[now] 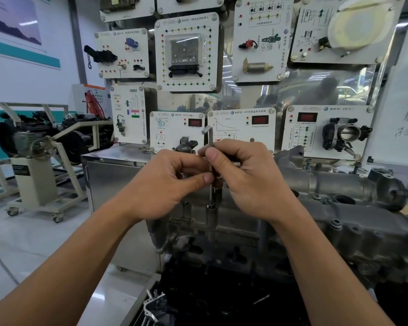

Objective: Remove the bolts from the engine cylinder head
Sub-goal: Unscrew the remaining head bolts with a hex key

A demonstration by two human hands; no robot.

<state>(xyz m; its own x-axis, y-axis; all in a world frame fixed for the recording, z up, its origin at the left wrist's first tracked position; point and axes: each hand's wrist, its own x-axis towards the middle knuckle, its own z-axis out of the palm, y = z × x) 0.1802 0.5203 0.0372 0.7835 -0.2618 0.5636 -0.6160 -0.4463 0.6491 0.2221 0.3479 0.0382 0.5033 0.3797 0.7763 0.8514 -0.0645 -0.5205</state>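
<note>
A grey aluminium cylinder head (339,208) lies across the middle and right of the view. An L-shaped hex key (209,135) stands upright over a bolt (212,204) at the head's left end, its short arm pointing left at the top. My right hand (247,177) grips the key's long shaft, thumb pressed near the top. My left hand (172,182) pinches the same shaft lower down between thumb and fingers. The key's lower part is hidden by my fingers. Other bolts (307,163) stand raised along the far edge of the head.
A display wall of white training panels (186,52) with sensors and a throttle body (346,135) rises right behind the head. A steel cabinet (118,180) stands at the left. An engine on a wheeled cream stand (38,161) occupies the far left. Dark parts (198,290) lie below.
</note>
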